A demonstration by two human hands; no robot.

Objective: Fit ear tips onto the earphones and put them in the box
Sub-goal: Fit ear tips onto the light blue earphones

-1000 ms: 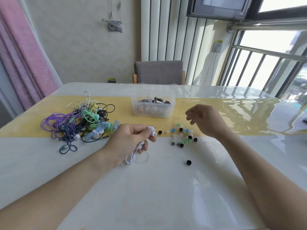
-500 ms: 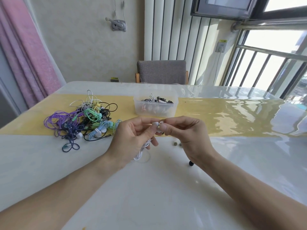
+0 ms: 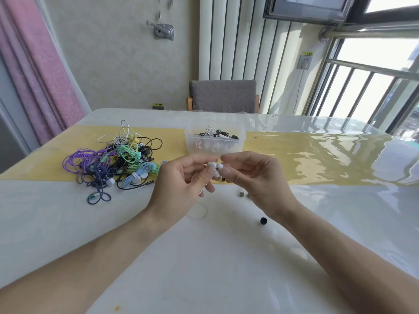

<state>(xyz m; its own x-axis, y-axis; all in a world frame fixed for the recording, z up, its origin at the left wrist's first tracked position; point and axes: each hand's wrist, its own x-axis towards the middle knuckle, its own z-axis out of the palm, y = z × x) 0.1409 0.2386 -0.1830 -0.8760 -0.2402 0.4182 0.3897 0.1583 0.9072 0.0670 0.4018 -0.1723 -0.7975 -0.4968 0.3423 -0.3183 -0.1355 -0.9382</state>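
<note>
left hand (image 3: 181, 177) grips white earphone (image 3: 214, 168) above the surface (image 3: 204, 257), just before the box (image 3: 215, 143), right hand (image 3: 249, 175) pinching an ear tip onto it; judged best: steady the bud, press tip squarely, twist until seated evenly.

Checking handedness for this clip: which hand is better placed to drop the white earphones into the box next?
Left, probably. The left hand already grips the white earphones, and the clear box sits just beyond it. The right hand only pinches at the earbud tip.
</note>
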